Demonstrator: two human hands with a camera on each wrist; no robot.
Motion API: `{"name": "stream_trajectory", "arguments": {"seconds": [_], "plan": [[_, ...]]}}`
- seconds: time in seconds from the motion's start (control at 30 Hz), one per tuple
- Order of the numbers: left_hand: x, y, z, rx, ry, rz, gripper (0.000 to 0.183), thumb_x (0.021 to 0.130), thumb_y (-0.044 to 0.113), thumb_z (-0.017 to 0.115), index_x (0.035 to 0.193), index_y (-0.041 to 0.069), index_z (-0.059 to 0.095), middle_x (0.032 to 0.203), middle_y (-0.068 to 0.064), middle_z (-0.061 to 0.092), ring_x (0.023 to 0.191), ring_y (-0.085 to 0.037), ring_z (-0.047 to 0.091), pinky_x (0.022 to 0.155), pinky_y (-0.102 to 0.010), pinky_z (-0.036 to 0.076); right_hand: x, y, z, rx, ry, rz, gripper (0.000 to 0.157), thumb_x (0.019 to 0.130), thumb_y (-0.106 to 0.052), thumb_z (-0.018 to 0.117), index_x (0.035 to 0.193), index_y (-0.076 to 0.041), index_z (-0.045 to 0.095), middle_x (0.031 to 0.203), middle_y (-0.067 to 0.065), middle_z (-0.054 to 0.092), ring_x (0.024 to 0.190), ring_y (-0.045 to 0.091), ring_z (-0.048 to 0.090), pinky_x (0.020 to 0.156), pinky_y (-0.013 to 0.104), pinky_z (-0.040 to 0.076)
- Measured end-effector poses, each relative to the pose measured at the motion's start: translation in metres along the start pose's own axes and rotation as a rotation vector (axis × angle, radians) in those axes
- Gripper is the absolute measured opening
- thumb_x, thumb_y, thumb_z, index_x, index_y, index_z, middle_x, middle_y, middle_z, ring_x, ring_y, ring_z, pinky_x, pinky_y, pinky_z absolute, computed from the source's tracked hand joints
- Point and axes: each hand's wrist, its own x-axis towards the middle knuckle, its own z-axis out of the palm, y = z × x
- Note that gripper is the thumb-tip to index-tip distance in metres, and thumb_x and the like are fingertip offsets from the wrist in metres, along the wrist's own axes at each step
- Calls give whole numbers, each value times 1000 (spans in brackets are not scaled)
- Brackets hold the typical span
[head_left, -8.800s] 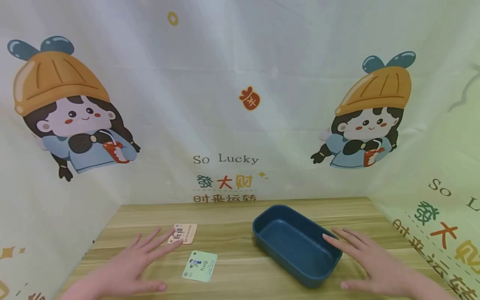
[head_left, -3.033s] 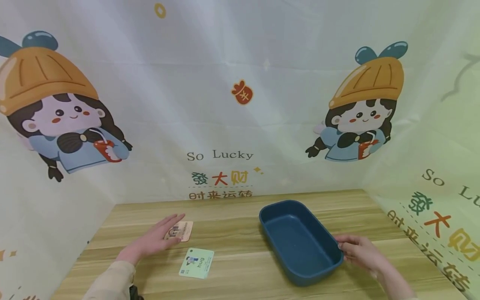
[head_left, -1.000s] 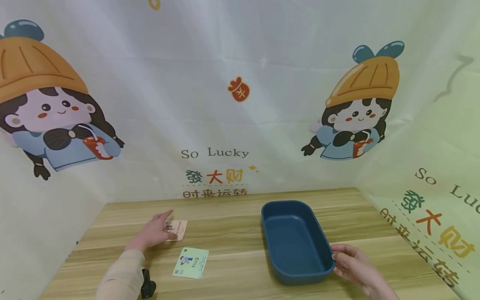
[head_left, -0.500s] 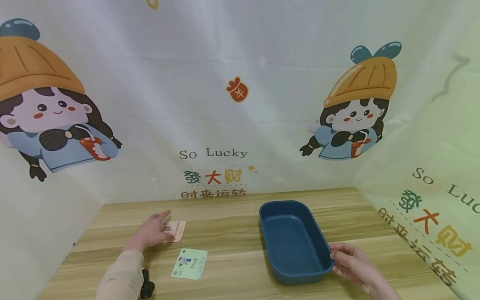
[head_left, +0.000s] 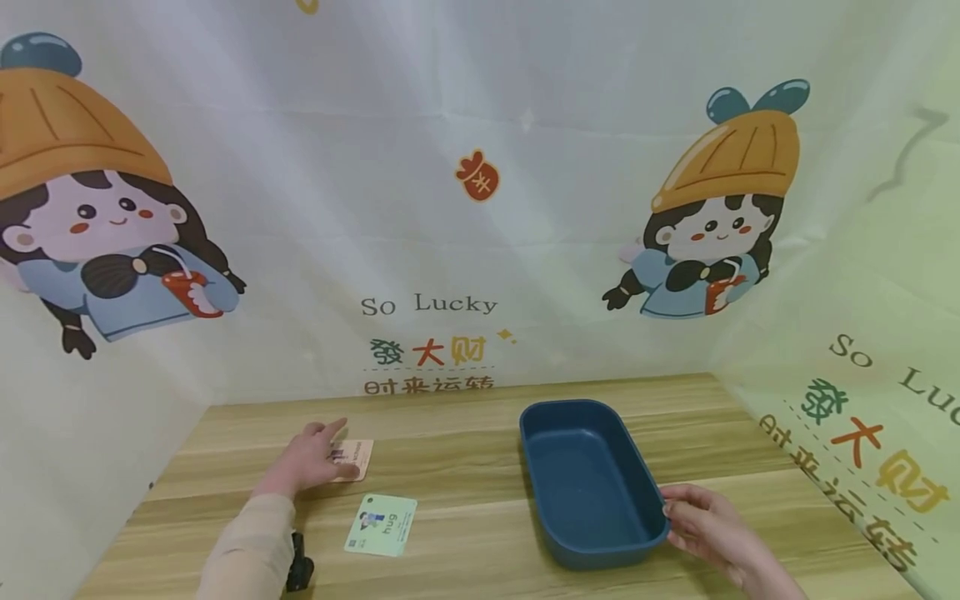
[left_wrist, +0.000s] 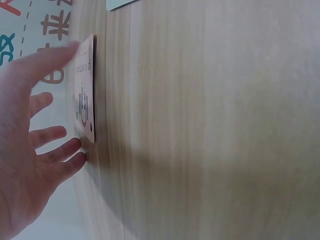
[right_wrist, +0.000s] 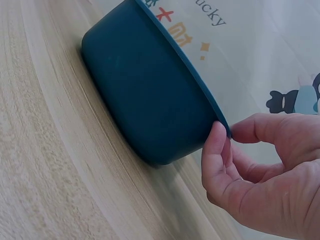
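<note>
Rising behind and beside the desk point(head_left: 465, 550): pale printed cloth point(head_left: 555, 258), on which the head view shows two cartoon figures point(head_left: 720, 225) in orange caps.
Desk: one, wood-grained.
Blue container point(head_left: 588, 487): one, rectangular with rounded corners, standing upright on the right part of the desk.
Sleeve point(head_left: 247, 546): one in sight, beige, on the left forearm.
Hands: two. The right hand point(head_left: 705, 521) pinches the container's rim at its near right corner, between thumb and fingers. The left hand point(head_left: 303, 462) is loosely spread, thumb and fingers well apart, over one card; whether the thumb presses it, I cannot tell.
Cards: two, both left of the container. The pink card point(head_left: 358, 457), "go to school", lies on the desk partly under the left hand; the green card point(head_left: 380, 525), "hug", lies uncovered just nearer the person.
Black piece point(head_left: 300, 567): one, beside the cuff.
</note>
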Motion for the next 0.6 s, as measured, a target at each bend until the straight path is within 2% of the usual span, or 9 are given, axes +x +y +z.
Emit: {"name": "stream_trajectory", "arguments": {"seconds": [0.2,0.37,0.6], "plan": [[1,2,1,15,-6,-23,94,68,52,71,139,3,35,128,-34,38,111,-50,44,88,-61,38,0,0,0,6,-2,1,31,90,-12,54,117,1,48,92,1,54,75,7,55,69,22,51],[1,4,0,28,-28,-41,93,67,51,72,139,5,36,129,-33,38,113,-52,40,89,-63,36,1,0,0,2,0,16,33,90,-13,54,119,2,47,93,1,53,75,7,55,70,22,51],[3,2,3,62,-28,-23,88,68,48,73,137,5,39,131,-29,41,113,-54,39,89,-64,36,1,1,0,4,-4,9,33,91,-13,53,120,2,47,95,1,54,76,8,55,69,22,51]]}}
